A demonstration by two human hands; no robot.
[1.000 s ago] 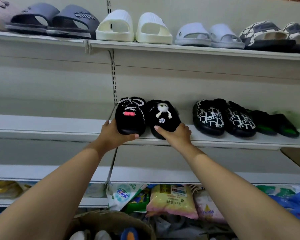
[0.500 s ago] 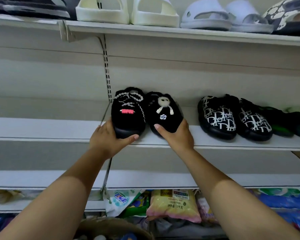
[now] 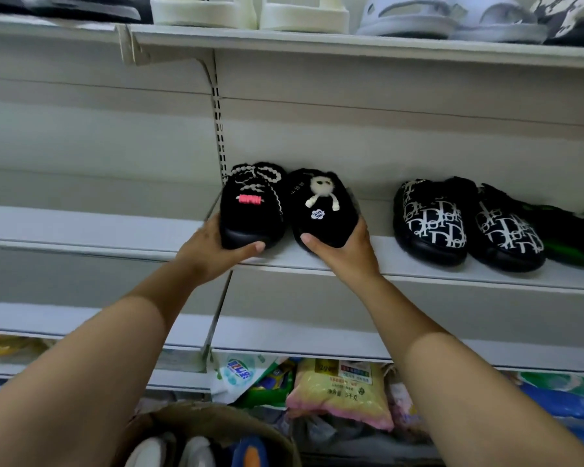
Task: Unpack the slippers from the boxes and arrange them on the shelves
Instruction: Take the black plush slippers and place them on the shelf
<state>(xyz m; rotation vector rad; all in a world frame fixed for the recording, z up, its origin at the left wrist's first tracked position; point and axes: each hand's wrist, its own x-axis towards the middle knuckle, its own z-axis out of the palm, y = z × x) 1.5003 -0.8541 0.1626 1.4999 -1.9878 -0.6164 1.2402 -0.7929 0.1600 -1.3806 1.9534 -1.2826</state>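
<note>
The laced black slipper (image 3: 253, 210) and the doll-trimmed black slipper (image 3: 321, 214) are set side by side, touching, on the middle shelf (image 3: 452, 276). The first is gripped at its toe by the left hand (image 3: 213, 252), thumb curled across the front. The second is clasped likewise by the right hand (image 3: 346, 252). Both grips are unchanged from half a second ago.

One wide-angle view, worn on the person's head, faces a wall of white shelves (image 3: 81, 227) straight on from close up, tilted slightly down. The top shelf (image 3: 351, 42) is seen about level with its front edge; a cardboard box (image 3: 196, 411) sits close below at the bottom edge.
</note>
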